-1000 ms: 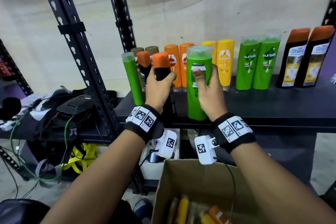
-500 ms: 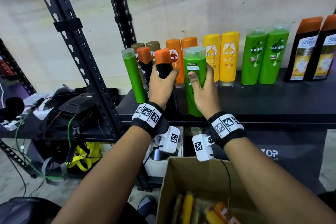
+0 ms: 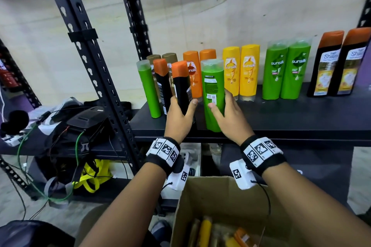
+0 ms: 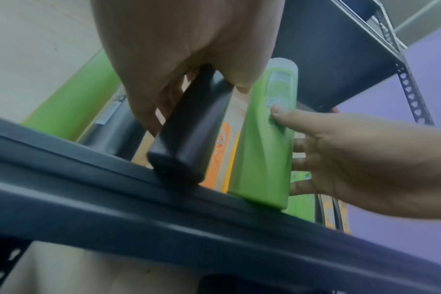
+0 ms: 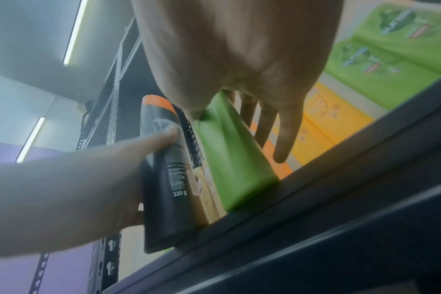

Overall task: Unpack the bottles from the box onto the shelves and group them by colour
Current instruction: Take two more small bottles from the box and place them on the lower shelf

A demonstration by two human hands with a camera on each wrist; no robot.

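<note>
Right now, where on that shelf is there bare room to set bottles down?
Free: the shelf front strip, right of the held green bottle and before the yellow, green and black pairs. Crowded: the left end around the black bottle in the left hand.

So your shelf (image 3: 281, 120) is the anchor here: a row of upright bottles (image 3: 249, 72) runs along its back, and near its front edge your left hand (image 3: 178, 114) and right hand (image 3: 228, 118) each hold a bottle standing side by side. Below the shelf's front edge sits the open box (image 3: 226, 200) with more bottles lying inside, and left of the shelf there's an upright post (image 3: 88, 54) with a pile of gear (image 3: 80, 126) past it.
</note>
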